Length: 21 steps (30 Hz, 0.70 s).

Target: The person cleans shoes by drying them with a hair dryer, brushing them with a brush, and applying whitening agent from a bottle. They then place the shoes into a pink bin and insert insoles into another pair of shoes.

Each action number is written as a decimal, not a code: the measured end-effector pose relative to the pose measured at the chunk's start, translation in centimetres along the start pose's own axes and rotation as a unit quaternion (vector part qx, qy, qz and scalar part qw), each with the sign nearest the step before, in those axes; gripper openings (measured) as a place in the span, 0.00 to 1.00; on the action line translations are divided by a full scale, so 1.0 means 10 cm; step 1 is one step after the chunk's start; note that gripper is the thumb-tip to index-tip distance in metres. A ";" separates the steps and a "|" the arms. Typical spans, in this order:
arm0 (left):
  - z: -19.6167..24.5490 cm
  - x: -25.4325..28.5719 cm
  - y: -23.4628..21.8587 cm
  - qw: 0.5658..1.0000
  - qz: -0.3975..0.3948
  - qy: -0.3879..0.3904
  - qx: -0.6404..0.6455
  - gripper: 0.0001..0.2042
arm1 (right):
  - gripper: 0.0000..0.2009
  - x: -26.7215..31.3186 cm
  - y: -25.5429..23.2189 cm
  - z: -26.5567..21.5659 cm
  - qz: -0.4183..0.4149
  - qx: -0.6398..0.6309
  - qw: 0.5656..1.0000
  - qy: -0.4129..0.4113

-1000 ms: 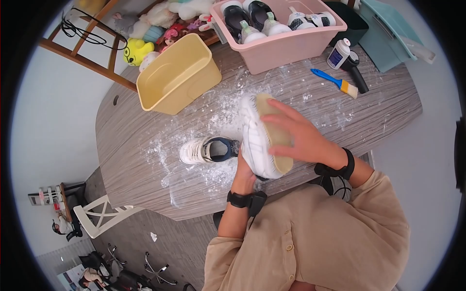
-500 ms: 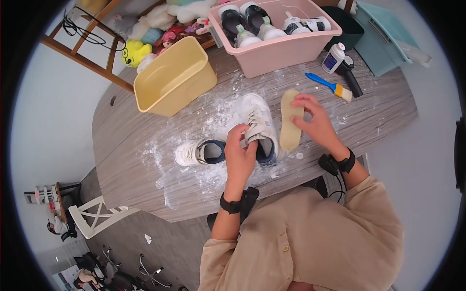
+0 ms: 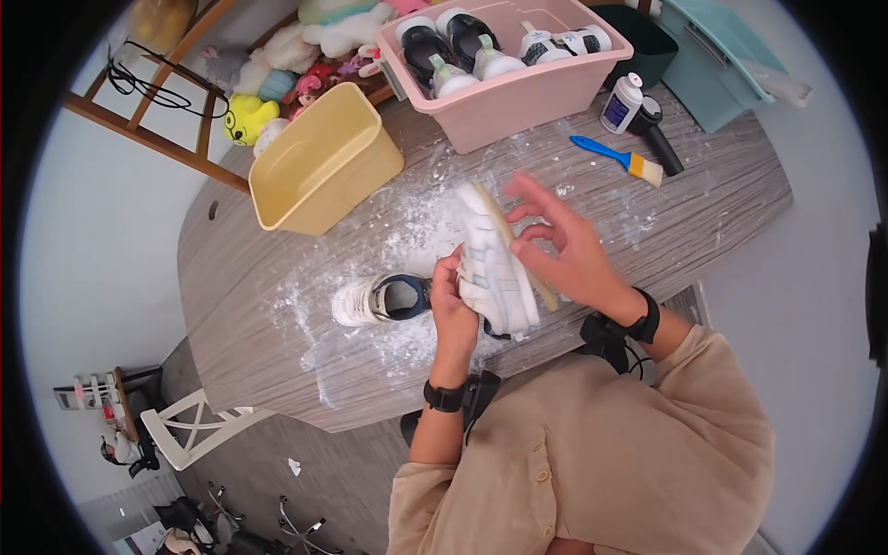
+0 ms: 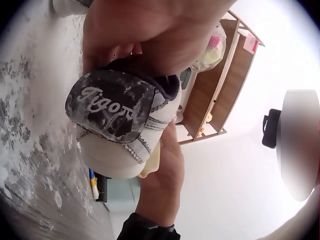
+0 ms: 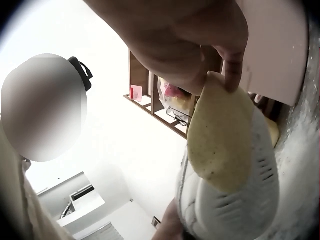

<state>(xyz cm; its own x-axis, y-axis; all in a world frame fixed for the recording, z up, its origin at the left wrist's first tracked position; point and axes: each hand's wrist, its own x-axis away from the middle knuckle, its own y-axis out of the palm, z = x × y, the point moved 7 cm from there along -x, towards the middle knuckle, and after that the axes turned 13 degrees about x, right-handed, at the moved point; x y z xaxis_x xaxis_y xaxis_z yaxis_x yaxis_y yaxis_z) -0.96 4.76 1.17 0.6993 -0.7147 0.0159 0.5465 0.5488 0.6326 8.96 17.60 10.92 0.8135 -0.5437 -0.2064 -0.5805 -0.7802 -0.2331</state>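
Note:
My left hand (image 3: 453, 301) grips a white sneaker (image 3: 495, 277), tilted with its sole toward the right. The left wrist view shows its dark, powder-dusted heel patch (image 4: 110, 106) with pale lettering. A pale yellow insole (image 5: 220, 140) lies along the outside of the sole, seen nearly edge-on from the head. My right hand (image 3: 573, 254) holds the insole by its edge near one end, some fingers raised off it. The matching sneaker (image 3: 365, 301) lies on the table left of my left hand, toe to the left, its dark-blue lining showing.
White powder (image 3: 407, 240) is scattered over the wood-grain table (image 3: 250, 240). Behind stand a yellow bin (image 3: 324, 176), a pink bin (image 3: 518, 102) of shoes and a teal bin (image 3: 712, 83). A blue-handled brush (image 3: 615, 157), a white bottle (image 3: 622, 102) and a black-handled tool (image 3: 659, 143) lie or stand at right.
Half a second ago the sneaker was opening-up with the insole held apart on its right. Now the sneaker is turned sole-right again and the insole is back against its sole.

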 end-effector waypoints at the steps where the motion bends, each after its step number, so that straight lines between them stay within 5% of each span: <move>1: 0.00 0.03 -0.03 0.999 0.021 -0.021 0.027 0.13 | 0.26 0.02 0.06 -0.02 -0.016 -0.038 0.999 -0.004; 2: 0.00 0.05 -0.05 0.997 0.043 -0.043 0.054 0.12 | 0.24 0.04 0.11 -0.04 -0.031 -0.076 0.997 -0.007; 5: 0.07 0.07 0.02 0.987 0.035 -0.048 0.152 0.13 | 0.19 0.14 0.17 -0.14 -0.047 0.102 0.985 -0.132; 8: -0.03 0.09 -0.09 0.976 0.059 -0.072 0.195 0.17 | 0.15 0.22 0.24 -0.26 -0.055 0.178 0.971 -0.151; 21: -0.14 0.12 -0.15 0.969 0.040 -0.099 0.224 0.20 | 0.18 0.32 0.41 -0.35 0.002 0.230 0.932 -0.279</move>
<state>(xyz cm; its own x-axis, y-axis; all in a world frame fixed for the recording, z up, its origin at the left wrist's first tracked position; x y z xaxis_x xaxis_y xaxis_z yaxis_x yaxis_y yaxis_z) -0.30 3.67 -0.81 0.6048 -0.7710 0.1995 0.2082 0.3949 0.8948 9.33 11.58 12.59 0.7416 -0.1991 -0.6406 -0.6407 -0.4933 -0.5884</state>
